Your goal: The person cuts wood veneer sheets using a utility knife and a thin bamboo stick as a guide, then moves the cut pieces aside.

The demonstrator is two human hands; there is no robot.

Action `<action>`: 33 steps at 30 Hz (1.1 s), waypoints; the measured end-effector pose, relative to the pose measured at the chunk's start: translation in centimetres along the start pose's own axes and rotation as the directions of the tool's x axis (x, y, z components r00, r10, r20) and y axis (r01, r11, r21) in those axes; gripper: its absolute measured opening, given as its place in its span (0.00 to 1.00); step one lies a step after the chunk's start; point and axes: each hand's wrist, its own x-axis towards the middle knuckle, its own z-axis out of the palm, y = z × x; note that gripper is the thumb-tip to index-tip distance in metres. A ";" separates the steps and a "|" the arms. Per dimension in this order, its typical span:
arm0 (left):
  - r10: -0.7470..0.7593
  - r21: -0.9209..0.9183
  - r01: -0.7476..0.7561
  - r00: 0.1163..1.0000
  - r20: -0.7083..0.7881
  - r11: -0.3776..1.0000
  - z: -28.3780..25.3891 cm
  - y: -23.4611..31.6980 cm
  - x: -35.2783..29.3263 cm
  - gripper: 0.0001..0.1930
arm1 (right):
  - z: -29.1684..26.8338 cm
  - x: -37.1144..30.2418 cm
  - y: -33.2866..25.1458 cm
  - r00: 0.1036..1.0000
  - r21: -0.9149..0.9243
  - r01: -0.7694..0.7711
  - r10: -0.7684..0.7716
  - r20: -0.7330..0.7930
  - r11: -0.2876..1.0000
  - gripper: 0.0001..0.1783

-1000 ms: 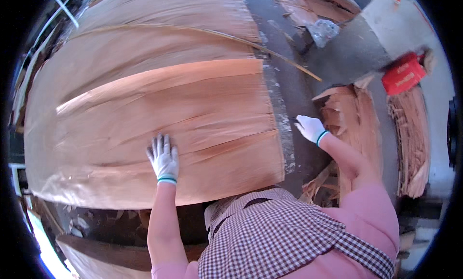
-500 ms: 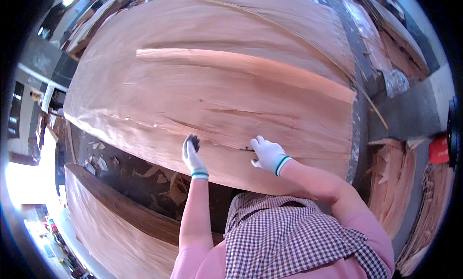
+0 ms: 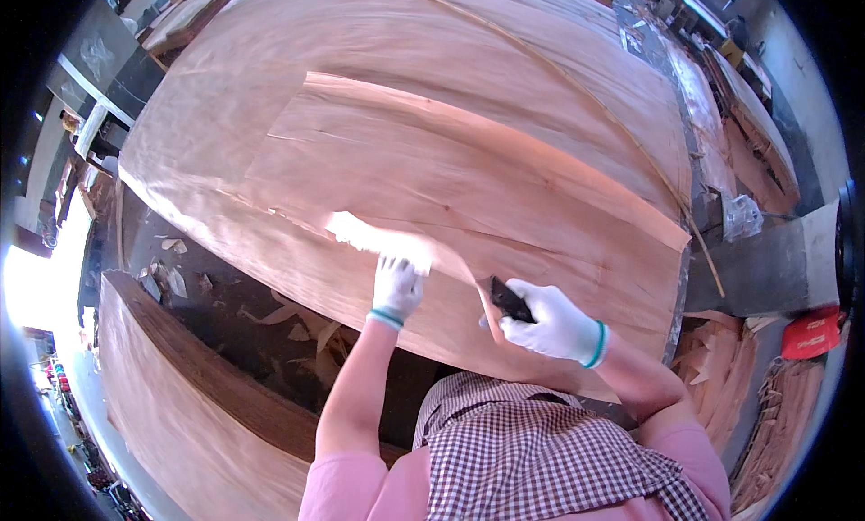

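White gloves with green cuffs cover both my hands. My left hand (image 3: 397, 288) is closed on the edge of a pale, narrow strip of wood veneer (image 3: 443, 256), which is lifted and curled above the large veneer sheet (image 3: 559, 251). The strip runs right and bends down beside my right hand (image 3: 560, 324). That hand is closed around a flat black tool (image 3: 511, 300); its exact kind is not clear. Whether the right fingers also touch the strip is hidden. Farther off, a raised, brighter veneer edge (image 3: 505, 142) crosses the sheet.
A long thin wooden stick (image 3: 577, 84) lies slantwise over the far right of the sheet. Veneer scraps (image 3: 171, 282) litter the dark floor at left, beside another veneer stack (image 3: 180, 386). More veneer piles (image 3: 716, 359) and a red item (image 3: 811, 333) are at right.
A strip of veneer now rises between my hands, gripped by the left. My right hand has moved right and nearer, turning the black tool so its flat side shows. The left hand has shifted right.
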 end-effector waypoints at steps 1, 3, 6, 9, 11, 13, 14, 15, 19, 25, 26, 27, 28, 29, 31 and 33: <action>0.028 0.003 -0.028 0.999 -0.043 1.000 -0.6 0.5 3.5 0.19 | -0.7 0.2 -0.5 0.996 0.036 0.074 -0.073 -0.050 0.997 0.08; -0.195 0.209 0.169 0.975 0.110 0.963 -0.6 -1.0 6.8 0.28 | -2.4 0.4 -4.3 0.993 0.415 -0.114 0.109 0.036 0.903 0.07; -0.339 0.276 0.287 0.926 0.166 0.918 0.3 -3.8 8.4 0.32 | -6.4 1.6 -3.6 0.981 0.491 0.053 0.047 -0.189 0.870 0.08; -0.368 0.351 0.294 0.915 0.164 0.889 1.4 -5.3 7.3 0.33 | -15.5 -1.9 3.8 0.886 0.711 0.345 0.038 -0.463 0.613 0.09; -0.367 0.368 0.285 0.913 0.176 0.885 1.5 -4.7 7.8 0.33 | -23.8 -12.1 10.6 0.601 0.432 0.617 -0.039 -0.798 0.658 0.11; -0.353 0.360 0.275 0.920 0.171 0.891 1.3 -3.9 8.4 0.33 | -28.9 -27.1 17.2 -0.076 0.193 0.695 0.338 -0.938 0.693 0.18; -0.355 0.362 0.277 0.920 0.168 0.890 1.2 -3.5 8.5 0.32 | -28.5 -32.9 17.7 -0.296 0.101 0.819 0.568 -0.768 0.564 0.27; -0.358 0.375 0.275 0.918 0.170 0.885 1.1 -3.2 8.7 0.32 | -26.8 -38.0 19.4 -0.331 0.105 0.810 0.597 -0.731 0.577 0.30; -0.400 0.338 0.314 0.888 0.226 0.887 2.1 -2.6 9.1 0.32 | -17.1 -59.4 32.1 -0.452 0.574 0.492 0.755 -0.475 0.655 0.28; -0.112 0.437 0.131 0.991 -0.069 0.890 2.1 -1.8 8.2 0.26 | -13.8 -21.2 28.2 0.260 0.517 -0.185 0.549 -0.794 0.836 0.14; -0.045 0.353 0.073 0.995 -0.088 0.933 1.9 -1.4 8.2 0.25 | -16.0 -16.6 26.8 0.410 0.383 -0.420 0.548 -0.729 0.823 0.18; 0.019 0.264 0.011 0.994 -0.109 0.964 1.7 -0.6 8.2 0.23 | -16.9 -10.7 25.3 0.439 0.027 -0.347 0.188 -0.879 0.937 0.18; 0.081 0.191 -0.066 0.994 -0.074 0.979 1.1 1.4 8.4 0.18 | -17.8 -5.6 23.0 0.500 -0.132 -0.310 0.043 -0.865 0.942 0.15; 0.115 0.086 -0.113 0.993 -0.020 0.990 1.5 2.8 7.9 0.17 | -19.0 -1.5 21.4 0.543 -0.226 -0.297 -0.031 -0.839 0.928 0.12; 0.209 -0.067 -0.203 0.974 0.092 0.977 3.1 6.0 7.3 0.15 | -21.3 5.0 22.0 0.545 -0.424 -0.291 -0.216 -0.810 0.857 0.18; 0.235 -0.118 -0.218 0.960 0.154 0.969 4.8 9.4 7.0 0.14 | -23.6 10.0 24.0 0.578 -0.511 -0.380 -0.234 -0.782 0.771 0.25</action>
